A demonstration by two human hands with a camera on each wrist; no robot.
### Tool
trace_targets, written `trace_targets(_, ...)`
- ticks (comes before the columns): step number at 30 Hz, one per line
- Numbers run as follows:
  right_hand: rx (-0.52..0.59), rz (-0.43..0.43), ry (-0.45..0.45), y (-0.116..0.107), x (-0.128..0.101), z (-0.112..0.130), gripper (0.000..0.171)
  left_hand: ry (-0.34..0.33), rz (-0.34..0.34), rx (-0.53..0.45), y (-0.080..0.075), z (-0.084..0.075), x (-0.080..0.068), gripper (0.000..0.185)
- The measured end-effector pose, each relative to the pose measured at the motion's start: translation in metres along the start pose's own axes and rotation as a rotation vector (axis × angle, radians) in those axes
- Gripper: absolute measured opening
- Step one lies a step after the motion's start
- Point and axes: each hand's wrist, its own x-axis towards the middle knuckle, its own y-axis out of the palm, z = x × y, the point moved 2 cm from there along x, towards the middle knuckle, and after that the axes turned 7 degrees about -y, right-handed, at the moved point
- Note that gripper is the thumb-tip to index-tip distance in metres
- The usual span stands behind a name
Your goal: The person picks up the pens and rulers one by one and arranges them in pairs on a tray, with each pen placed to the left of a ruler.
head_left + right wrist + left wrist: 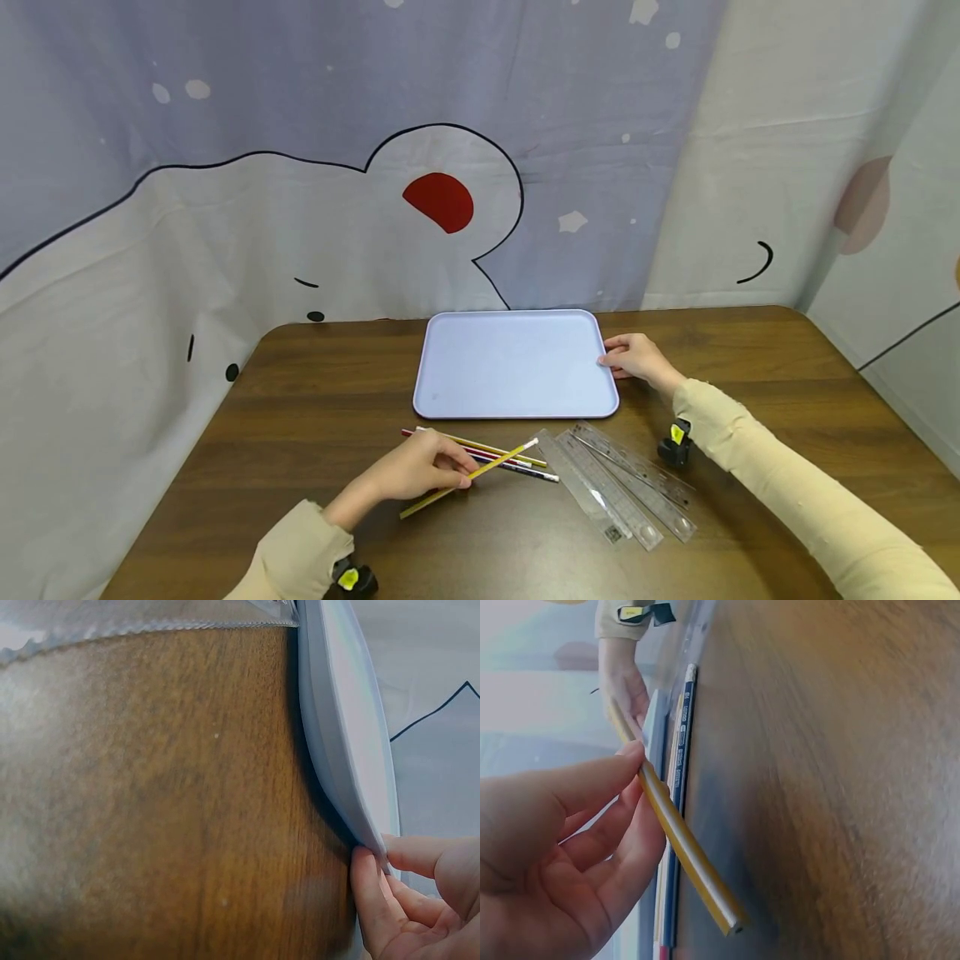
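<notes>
My left hand [420, 471] pinches a yellow pencil [468, 477] between thumb and fingers, lifted at a slant over the other pencils [517, 462] lying on the wooden table [300, 417]. In the left wrist view the yellow pencil [679, 832] crosses my fingers [622, 847], with a blue pencil [676, 825] flat beneath it. My right hand [633, 358] holds the right rim of the pale blue tray [513, 362]. The right wrist view shows my fingertips [375, 900] gripping the tray edge [337, 727].
Three clear rulers [622, 483] lie fanned out right of the pencils, in front of the tray. A printed curtain [300, 167] hangs behind the table and along both sides. The table's rounded corners sit at the far left and far right.
</notes>
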Motion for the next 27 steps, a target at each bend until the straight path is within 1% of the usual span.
trace_targets(8, 0.003, 0.001, 0.0, 0.0, -0.001, 0.001, 0.05, -0.086, 0.0, -0.16, 0.004, 0.005, 0.0, 0.02)
trace_targets(12, -0.012, 0.0, -0.002, 0.0, 0.0, 0.0, 0.05, -0.129, -0.014, -0.227, 0.005, 0.007, 0.001, 0.021)
trace_targets(16, 0.001, -0.001, 0.0, 0.001, 0.0, 0.0, 0.05, -0.164, -0.03, -0.296, 0.006, 0.009, 0.001, 0.023)
trace_targets(20, 0.011, -0.003, 0.005, 0.001, 0.0, 0.0, 0.051, -0.183, -0.058, -0.362, 0.008, 0.01, 0.001, 0.026)
trace_targets(27, 0.003, -0.004, 0.012, 0.001, 0.0, 0.001, 0.051, -0.215, -0.108, -0.429, 0.01, 0.013, 0.003, 0.027)
